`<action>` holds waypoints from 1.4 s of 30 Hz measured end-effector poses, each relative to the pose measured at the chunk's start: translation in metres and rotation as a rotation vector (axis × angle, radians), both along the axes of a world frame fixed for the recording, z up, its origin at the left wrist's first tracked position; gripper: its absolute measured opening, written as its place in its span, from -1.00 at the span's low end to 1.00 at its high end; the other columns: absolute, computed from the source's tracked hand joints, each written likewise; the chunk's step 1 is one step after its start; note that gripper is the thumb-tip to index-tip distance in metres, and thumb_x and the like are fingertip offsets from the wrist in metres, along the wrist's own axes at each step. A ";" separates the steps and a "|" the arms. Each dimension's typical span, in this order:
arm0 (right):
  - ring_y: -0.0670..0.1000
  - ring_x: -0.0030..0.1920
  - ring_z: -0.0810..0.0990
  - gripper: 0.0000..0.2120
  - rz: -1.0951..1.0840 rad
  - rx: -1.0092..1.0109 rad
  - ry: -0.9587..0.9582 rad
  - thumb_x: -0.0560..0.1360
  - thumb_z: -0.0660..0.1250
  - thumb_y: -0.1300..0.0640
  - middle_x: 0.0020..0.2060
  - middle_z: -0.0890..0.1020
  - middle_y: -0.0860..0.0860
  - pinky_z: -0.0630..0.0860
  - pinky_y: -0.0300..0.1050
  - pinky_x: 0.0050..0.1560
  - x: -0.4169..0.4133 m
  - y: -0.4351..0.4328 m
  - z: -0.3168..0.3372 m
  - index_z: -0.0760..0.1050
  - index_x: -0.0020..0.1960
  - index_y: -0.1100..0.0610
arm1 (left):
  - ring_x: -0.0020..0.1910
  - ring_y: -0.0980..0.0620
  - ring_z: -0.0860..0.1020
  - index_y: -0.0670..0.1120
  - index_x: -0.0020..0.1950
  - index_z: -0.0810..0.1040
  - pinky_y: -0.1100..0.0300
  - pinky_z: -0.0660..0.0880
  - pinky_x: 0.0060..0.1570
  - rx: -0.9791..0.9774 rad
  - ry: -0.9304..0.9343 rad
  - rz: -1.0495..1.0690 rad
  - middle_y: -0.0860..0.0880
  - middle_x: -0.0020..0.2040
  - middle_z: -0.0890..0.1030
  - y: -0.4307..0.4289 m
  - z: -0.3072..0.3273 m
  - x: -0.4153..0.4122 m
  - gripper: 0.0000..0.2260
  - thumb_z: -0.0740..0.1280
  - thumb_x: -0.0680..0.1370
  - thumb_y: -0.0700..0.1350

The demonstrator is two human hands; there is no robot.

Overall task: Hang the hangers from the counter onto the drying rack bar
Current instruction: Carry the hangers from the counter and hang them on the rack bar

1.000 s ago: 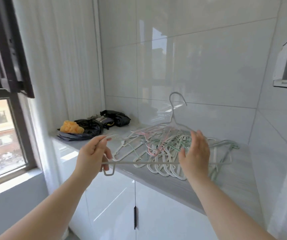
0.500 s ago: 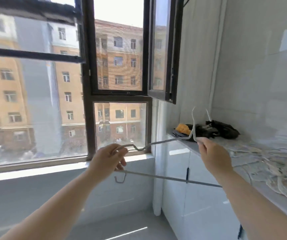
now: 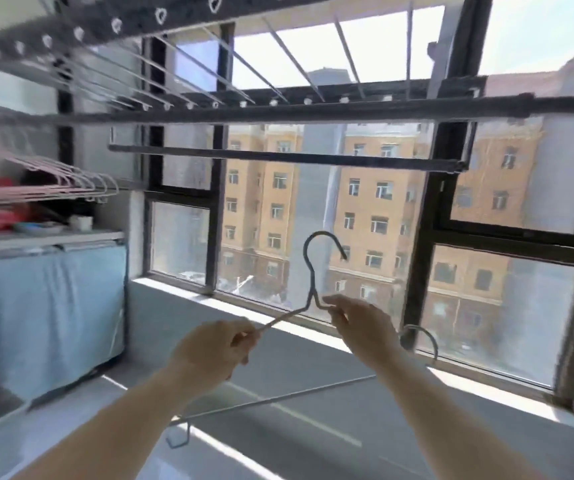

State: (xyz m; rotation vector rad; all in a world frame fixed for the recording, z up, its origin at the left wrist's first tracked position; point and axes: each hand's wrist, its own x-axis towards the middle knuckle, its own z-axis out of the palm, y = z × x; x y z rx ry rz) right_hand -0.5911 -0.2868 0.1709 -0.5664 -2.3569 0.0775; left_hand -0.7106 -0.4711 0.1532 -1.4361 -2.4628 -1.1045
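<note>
Stage: mid-carry. I've got a hanger (image 3: 311,275) up in front of the window (image 3: 365,209), low centre of frame, hook pointing up. It's well below the bar (image 3: 278,156) and not on it yet.
Grip: my left hand (image 3: 214,349) is curled around the left shoulder wire. My right hand (image 3: 365,323) pinches it just right of the neck.
Done so far: a bunch of pink hangers (image 3: 71,181) hangs at upper left, so I'd guess part of the job is done.
Left to do: lift this one and hook it over the bar. The counter is out of shot, so no idea what's waiting there.
Count: one hanger clearly in hand. A second hook (image 3: 417,327) peeks out by my right wrist, so probably two. The pink ones are too blurry to count, several at least.
</note>
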 end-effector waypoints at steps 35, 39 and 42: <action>0.13 0.27 0.35 -0.68 0.116 0.875 0.239 0.55 0.03 0.22 0.21 0.47 0.11 0.19 0.06 0.33 -0.564 -0.233 0.220 0.34 0.28 0.18 | -0.51 0.11 0.37 -0.16 0.05 0.54 0.15 0.46 -0.33 0.144 0.406 0.743 -0.04 -0.37 0.51 -0.248 0.134 -0.510 -0.76 0.12 0.59 -0.11; 0.14 0.13 0.47 -0.73 -0.078 0.757 0.169 0.53 0.09 0.18 0.09 0.52 0.13 0.33 0.04 0.17 -0.585 -0.242 0.242 0.37 0.20 0.21 | -0.49 0.07 0.37 -0.19 -0.03 0.52 0.15 0.43 -0.38 0.151 0.455 0.703 0.01 -0.45 0.41 -0.243 0.157 -0.554 -0.74 0.08 0.61 -0.12; 0.12 0.06 0.53 -0.75 -0.144 0.669 0.109 0.55 0.11 0.14 0.05 0.56 0.09 0.36 -0.04 -0.02 -0.597 -0.235 0.245 0.38 0.19 0.16 | -0.47 0.04 0.39 -0.19 -0.02 0.52 0.17 0.36 -0.42 0.199 0.465 0.669 -0.04 -0.42 0.47 -0.233 0.168 -0.577 -0.74 0.06 0.61 -0.15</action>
